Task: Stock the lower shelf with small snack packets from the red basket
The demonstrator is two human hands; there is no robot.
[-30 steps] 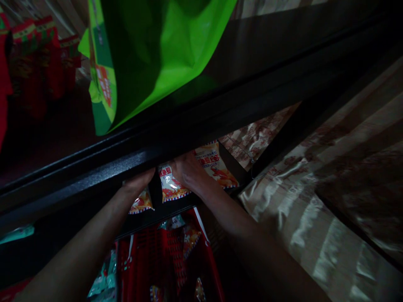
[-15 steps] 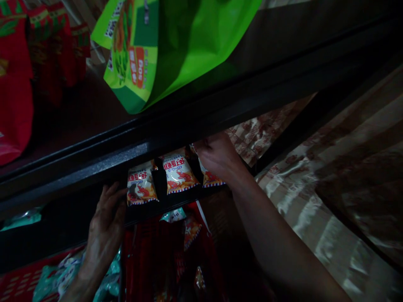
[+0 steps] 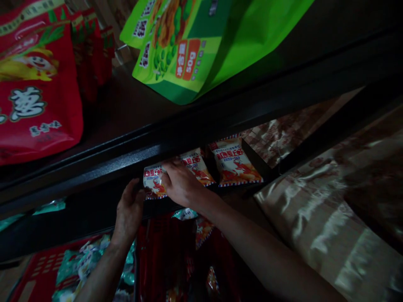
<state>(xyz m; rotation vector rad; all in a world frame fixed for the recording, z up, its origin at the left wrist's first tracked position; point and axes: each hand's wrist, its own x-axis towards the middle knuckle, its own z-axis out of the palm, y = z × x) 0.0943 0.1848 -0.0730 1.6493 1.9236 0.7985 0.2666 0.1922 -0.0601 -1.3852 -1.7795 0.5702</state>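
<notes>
Small white-and-orange snack bags stand in a row on a dark lower shelf. My right hand (image 3: pixel 181 180) reaches across to the leftmost snack bag (image 3: pixel 153 180), its bent fingers and thumb at that bag's right side and covering part of it. At the bag's left edge is my left hand (image 3: pixel 128 212), fingers loosely bent and apart, with nothing visible in it. Partly behind my right hand stands the middle snack bag (image 3: pixel 198 167). Farther right, the right snack bag (image 3: pixel 236 163) leans back with its whole front showing.
Overhead, an upper shelf (image 3: pixel 132 113) carries red bags (image 3: pixel 40 100) and green bags (image 3: pixel 189 54). Below stand a red basket (image 3: pixel 37 268) with teal packets (image 3: pixel 72 268) and another red basket (image 3: pixel 151 251) with a few packets. Patterned fabric (image 3: pixel 302 222) hangs at the right.
My right hand has left the right snack bag and moved left to the leftmost one. My left hand stays beside that bag. The view has shifted, so the shelves appear farther right.
</notes>
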